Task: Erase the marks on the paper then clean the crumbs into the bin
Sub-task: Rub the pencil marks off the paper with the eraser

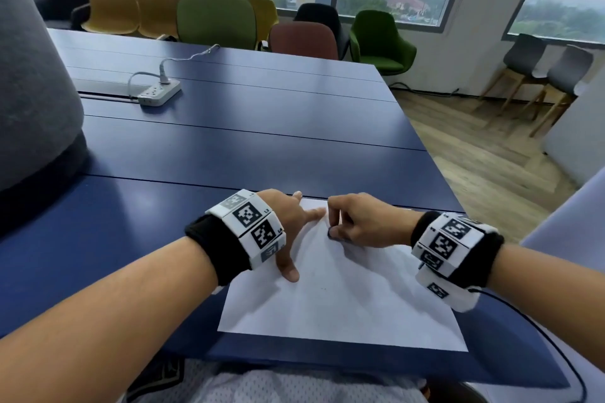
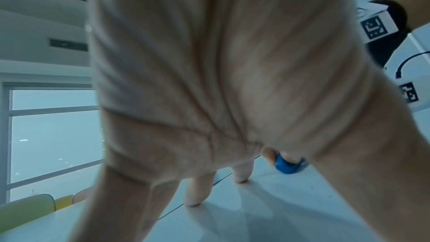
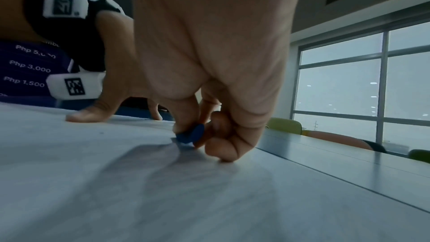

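Centrally, two hands work on one sheet of paper [image 1: 340,291]: the left hand [image 1: 288,222] presses it flat with spread, straight fingers, while the right hand [image 1: 363,221] pinches one blue eraser [image 3: 189,135] whose lower edge touches the sheet. The paper lies near the blue table's [image 1: 229,147] front edge; one power strip [image 1: 159,92] sits well behind.

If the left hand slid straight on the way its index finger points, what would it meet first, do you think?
Probably the right hand pinching the small blue eraser; the left hand presses the white paper sheet beside it, though depth is unclear.
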The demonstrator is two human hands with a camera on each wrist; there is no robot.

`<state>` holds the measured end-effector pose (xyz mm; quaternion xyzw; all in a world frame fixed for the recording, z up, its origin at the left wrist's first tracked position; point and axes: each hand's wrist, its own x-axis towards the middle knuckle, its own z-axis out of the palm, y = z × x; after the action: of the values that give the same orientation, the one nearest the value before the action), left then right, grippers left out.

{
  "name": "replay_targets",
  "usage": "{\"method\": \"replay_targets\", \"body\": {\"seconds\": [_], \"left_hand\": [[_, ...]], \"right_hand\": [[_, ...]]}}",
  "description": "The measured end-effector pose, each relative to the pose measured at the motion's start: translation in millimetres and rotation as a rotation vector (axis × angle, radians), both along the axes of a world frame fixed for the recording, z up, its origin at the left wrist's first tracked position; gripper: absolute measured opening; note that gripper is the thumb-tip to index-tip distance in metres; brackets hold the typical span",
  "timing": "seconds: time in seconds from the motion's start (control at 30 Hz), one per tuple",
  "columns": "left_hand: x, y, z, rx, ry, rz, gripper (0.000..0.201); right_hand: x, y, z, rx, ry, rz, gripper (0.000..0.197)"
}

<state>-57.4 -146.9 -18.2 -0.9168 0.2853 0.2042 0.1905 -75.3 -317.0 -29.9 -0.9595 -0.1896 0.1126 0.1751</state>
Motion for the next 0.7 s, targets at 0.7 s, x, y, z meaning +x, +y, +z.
{"method": "replay_targets", "body": {"seconds": [0.7], "left_hand": [[-1.7, -2.1, 2.6, 0.034, 0.010, 0.014, 0.129]], "right_hand": [[-16.4, -1.1, -6.7, 0.106, 0.065, 0.049, 0.027]]}}
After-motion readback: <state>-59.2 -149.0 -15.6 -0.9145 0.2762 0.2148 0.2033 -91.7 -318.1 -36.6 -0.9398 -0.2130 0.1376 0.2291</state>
